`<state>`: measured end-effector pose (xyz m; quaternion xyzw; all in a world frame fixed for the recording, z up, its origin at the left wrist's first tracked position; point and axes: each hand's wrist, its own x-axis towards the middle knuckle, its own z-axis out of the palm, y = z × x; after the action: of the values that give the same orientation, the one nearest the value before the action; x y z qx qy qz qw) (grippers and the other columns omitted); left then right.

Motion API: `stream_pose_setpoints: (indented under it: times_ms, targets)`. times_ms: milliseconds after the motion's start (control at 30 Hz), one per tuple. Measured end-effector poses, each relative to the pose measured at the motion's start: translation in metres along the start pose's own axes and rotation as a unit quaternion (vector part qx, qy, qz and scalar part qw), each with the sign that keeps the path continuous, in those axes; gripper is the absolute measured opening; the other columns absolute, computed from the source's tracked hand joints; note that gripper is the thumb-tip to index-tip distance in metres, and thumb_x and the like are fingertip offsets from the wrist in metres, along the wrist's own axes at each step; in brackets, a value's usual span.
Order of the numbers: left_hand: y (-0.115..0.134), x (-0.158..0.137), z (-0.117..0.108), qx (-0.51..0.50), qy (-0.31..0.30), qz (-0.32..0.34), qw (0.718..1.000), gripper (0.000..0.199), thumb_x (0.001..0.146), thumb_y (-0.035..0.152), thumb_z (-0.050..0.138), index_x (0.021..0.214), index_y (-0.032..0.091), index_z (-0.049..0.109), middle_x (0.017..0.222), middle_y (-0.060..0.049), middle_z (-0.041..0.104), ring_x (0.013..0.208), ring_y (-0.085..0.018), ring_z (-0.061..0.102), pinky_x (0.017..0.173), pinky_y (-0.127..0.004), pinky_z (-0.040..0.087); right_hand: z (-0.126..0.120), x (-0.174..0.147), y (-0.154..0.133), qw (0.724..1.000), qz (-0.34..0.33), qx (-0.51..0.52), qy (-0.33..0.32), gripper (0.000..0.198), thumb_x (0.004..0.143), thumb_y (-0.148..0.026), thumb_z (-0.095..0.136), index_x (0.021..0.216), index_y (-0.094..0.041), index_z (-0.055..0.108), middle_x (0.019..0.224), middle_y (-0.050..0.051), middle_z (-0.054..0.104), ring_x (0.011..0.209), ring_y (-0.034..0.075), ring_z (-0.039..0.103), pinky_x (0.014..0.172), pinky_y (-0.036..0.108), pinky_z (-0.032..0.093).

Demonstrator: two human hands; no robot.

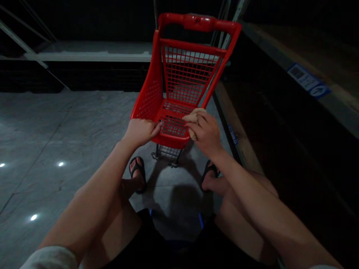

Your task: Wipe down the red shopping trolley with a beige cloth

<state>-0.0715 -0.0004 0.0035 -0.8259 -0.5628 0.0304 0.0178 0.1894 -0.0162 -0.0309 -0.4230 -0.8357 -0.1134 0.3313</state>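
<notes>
A red plastic shopping cart (pixel 193 46) stands in front of me, between my feet, its handle at the far end. My left hand (pixel 141 131) is closed over the near left corner of the basket rim, thumb along the top edge. In my right hand (pixel 206 132) is a bunched beige cloth (pixel 196 114), pressed at the near right part of the rim. Beneath the basket, the metal legs and casters (pixel 172 164) show in part. The cart's right side is partly hidden behind my right hand.
Dark shelving with a pale ledge (pixel 98 56) runs behind the cart. On the right, close by, a shelf edge carries a blue-and-white label (pixel 308 80), with a smaller label (pixel 232 134) lower down. Grey tiled floor (pixel 56 130) spreads to the left.
</notes>
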Motion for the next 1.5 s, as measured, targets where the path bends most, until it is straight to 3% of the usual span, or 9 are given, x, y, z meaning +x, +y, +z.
stream_pose_setpoints:
  times_ms: [133,267,433,567,700,900,1033,1233,1500]
  targets:
    - [0.003,-0.001,-0.002,0.006,-0.003,-0.012,1.000,0.076,0.104,0.053,0.015,0.091,0.015,0.079,0.095,-0.020,0.079,0.094,-0.034,0.074,0.072,-0.039,0.049,-0.011,-0.006,-0.031,0.989,-0.129,-0.056,-0.038,0.028,0.104,-0.015,0.050,0.108,-0.022,0.078,0.094,0.007,0.076,0.101,0.022,0.067,0.089,0.038,0.052]
    - [0.002,-0.001,-0.002,0.012,-0.008,-0.006,1.000,0.077,0.104,0.053,0.014,0.093,0.014,0.080,0.095,-0.020,0.079,0.093,-0.035,0.075,0.071,-0.039,0.048,-0.020,-0.002,-0.017,0.984,-0.157,0.003,-0.080,0.033,0.104,-0.015,0.050,0.127,-0.023,0.072,0.105,0.008,0.077,0.112,0.023,0.066,0.098,0.040,0.051]
    - [0.013,-0.001,0.000,-0.003,0.011,0.002,1.000,0.078,0.105,0.055,0.014,0.094,0.015,0.080,0.093,-0.019,0.080,0.092,-0.034,0.075,0.070,-0.037,0.048,-0.024,0.013,0.054,0.991,-0.035,0.101,-0.079,0.044,0.103,-0.026,0.052,0.146,-0.030,0.059,0.143,0.009,0.066,0.136,0.029,0.057,0.112,0.053,0.048]
    - [0.026,0.000,0.003,-0.011,0.033,-0.007,0.999,0.075,0.106,0.056,0.016,0.097,0.018,0.081,0.094,-0.015,0.080,0.090,-0.032,0.075,0.068,-0.035,0.047,-0.023,0.016,0.087,0.991,0.067,0.108,-0.037,0.049,0.101,-0.033,0.057,0.150,-0.032,0.055,0.150,0.009,0.060,0.139,0.033,0.056,0.112,0.058,0.049]
    - [0.029,0.003,0.006,-0.014,0.044,-0.014,0.999,0.072,0.106,0.056,0.020,0.097,0.018,0.081,0.091,-0.015,0.080,0.084,-0.031,0.075,0.065,-0.035,0.046,-0.034,0.005,0.057,0.994,0.067,0.085,-0.018,0.045,0.103,-0.026,0.052,0.147,-0.031,0.059,0.142,0.010,0.065,0.136,0.030,0.059,0.111,0.053,0.053]
    - [0.020,0.009,0.008,-0.016,0.060,-0.017,0.998,0.077,0.105,0.056,0.018,0.090,0.015,0.081,0.090,-0.018,0.080,0.085,-0.032,0.075,0.065,-0.036,0.045,-0.048,-0.018,-0.018,0.996,-0.067,0.029,-0.058,0.039,0.103,-0.017,0.052,0.140,-0.023,0.066,0.119,0.013,0.074,0.115,0.025,0.068,0.102,0.040,0.057]
    - [0.020,0.012,0.008,-0.012,0.060,-0.026,0.998,0.075,0.106,0.055,0.019,0.093,0.016,0.082,0.092,-0.018,0.080,0.088,-0.033,0.076,0.067,-0.036,0.046,-0.035,-0.014,-0.026,0.990,-0.125,-0.022,-0.060,0.037,0.104,-0.016,0.051,0.134,-0.025,0.070,0.100,0.009,0.075,0.098,0.022,0.067,0.088,0.035,0.054]
    - [0.050,0.017,0.003,-0.027,0.048,-0.043,0.998,0.078,0.107,0.062,0.018,0.099,0.016,0.080,0.087,-0.017,0.079,0.084,-0.033,0.076,0.067,-0.036,0.046,-0.018,0.000,0.015,0.997,0.007,-0.077,-0.016,0.030,0.105,-0.031,0.052,0.124,-0.024,0.075,0.098,0.010,0.072,0.096,0.024,0.064,0.082,0.037,0.047]
    - [0.064,0.017,0.008,-0.043,0.128,0.089,0.987,0.065,0.110,0.048,0.023,0.092,0.015,0.077,0.086,-0.015,0.079,0.081,-0.028,0.075,0.066,-0.035,0.047,-0.017,-0.006,0.041,0.990,0.137,-0.003,0.016,0.037,0.101,-0.027,0.052,0.135,-0.026,0.065,0.122,0.010,0.071,0.112,0.028,0.064,0.094,0.043,0.051]
